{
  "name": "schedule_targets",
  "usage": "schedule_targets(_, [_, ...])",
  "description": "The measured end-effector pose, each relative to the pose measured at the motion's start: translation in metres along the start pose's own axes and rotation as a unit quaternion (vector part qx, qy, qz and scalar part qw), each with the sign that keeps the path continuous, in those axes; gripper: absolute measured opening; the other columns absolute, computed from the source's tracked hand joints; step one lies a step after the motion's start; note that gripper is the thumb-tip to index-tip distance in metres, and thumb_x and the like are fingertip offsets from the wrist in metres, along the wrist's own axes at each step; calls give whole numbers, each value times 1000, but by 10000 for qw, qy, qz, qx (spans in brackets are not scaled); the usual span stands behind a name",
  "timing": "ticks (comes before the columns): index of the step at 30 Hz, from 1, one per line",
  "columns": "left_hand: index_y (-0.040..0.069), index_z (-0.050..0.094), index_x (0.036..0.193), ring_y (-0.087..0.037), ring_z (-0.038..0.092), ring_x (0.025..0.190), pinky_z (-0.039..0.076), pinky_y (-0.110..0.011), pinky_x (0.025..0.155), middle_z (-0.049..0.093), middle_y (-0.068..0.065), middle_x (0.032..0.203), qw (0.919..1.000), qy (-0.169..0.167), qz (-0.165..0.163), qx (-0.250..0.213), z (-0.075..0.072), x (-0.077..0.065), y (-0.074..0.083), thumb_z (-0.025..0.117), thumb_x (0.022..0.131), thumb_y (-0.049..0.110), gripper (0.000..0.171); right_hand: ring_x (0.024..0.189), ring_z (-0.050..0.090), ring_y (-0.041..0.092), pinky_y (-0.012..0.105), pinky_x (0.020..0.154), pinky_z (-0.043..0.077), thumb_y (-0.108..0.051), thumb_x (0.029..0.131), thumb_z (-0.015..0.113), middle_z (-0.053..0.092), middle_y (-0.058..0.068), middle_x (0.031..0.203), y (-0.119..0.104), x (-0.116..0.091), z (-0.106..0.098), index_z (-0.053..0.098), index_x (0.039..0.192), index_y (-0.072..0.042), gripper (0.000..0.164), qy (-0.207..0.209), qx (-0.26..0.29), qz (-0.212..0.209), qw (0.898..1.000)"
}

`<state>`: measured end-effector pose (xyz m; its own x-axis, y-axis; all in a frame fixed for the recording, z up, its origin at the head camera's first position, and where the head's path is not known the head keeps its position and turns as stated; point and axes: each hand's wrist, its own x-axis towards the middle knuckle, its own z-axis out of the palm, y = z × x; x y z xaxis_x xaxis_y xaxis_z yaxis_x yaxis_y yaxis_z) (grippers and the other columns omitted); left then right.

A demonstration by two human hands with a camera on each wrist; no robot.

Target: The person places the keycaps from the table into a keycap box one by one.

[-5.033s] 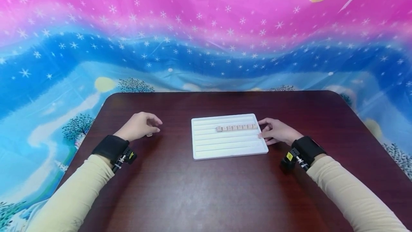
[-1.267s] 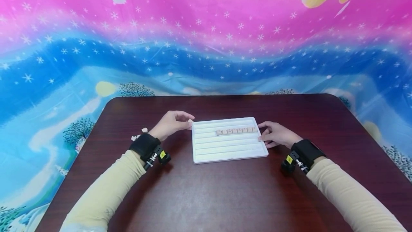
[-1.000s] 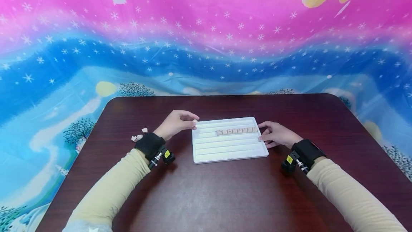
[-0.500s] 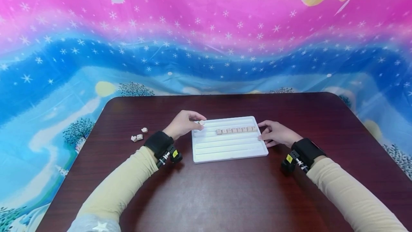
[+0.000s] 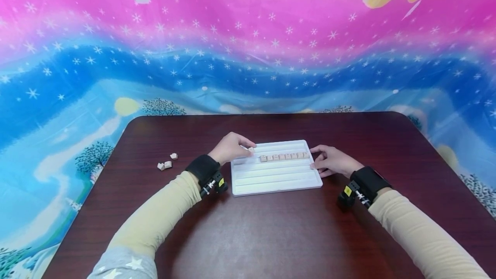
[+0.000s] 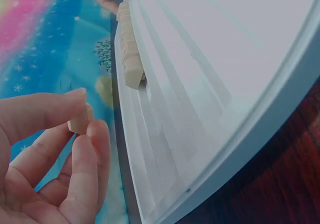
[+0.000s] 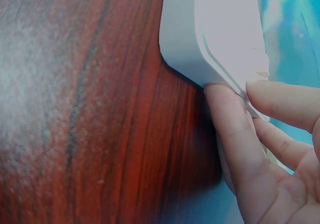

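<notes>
A white ridged tray (image 5: 277, 181) lies on the table, its rows running left to right. Along one upper row sits a line of beige keycaps (image 5: 284, 157), reaching the tray's right side. Between thumb and fingertips my left hand (image 5: 228, 149) pinches a single keycap (image 6: 80, 120), held over the tray's upper left part, just left of the row. My right hand (image 5: 336, 160) grips the tray's right edge, with a finger against the outer side wall and another digit on the rim (image 7: 240, 90) in the right wrist view. Letters on the keycaps are too small to read.
Several loose keycaps (image 5: 168, 165) lie on the dark wooden table (image 5: 255, 236), left of the tray. Behind the table hangs a pink and blue printed cloth (image 5: 248, 51). Both wrists wear black straps with cameras (image 5: 203, 170).
My left hand has come from the left side of the table with a keycap and moved rightward over the tray, close to the row. The right hand stays on the tray's edge.
</notes>
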<state>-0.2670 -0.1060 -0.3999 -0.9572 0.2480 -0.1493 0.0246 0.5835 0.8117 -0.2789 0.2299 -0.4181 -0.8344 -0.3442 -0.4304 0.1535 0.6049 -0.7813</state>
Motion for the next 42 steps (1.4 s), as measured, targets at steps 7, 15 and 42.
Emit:
schedule_targets(7, [3, 79, 112, -23, 69, 102, 54, -36, 90, 76, -8, 107, 9992, -47, 120, 388, 7, 6, 4, 81, 85, 0, 27, 77, 62, 22, 35, 70, 60, -7, 99, 69, 58, 16, 101, 1, 0, 0, 30, 153, 8, 69, 13, -12, -8, 10000])
schedule_targets(15, [4, 81, 104, -22, 66, 94, 53, -34, 87, 75, -6, 96, 9960, -104, 101, 881, 15, 9, 6, 83, 83, 0, 21, 76, 62, 22, 35, 71, 60, -8, 99, 69, 58, 16, 101, 2, 1, -1, 30, 153, 8, 69, -1, -16, -27, 10000])
schedule_targets(42, [6, 81, 104, -19, 65, 90, 53, -33, 83, 74, -4, 95, 9879, -183, 312, 1509, 27, 9, 10, 80, 82, -4, 23, 76, 63, 22, 35, 70, 60, -6, 98, 70, 58, 16, 98, 1, 0, -1, 30, 153, 10, 69, -48, 20, -86, 9999])
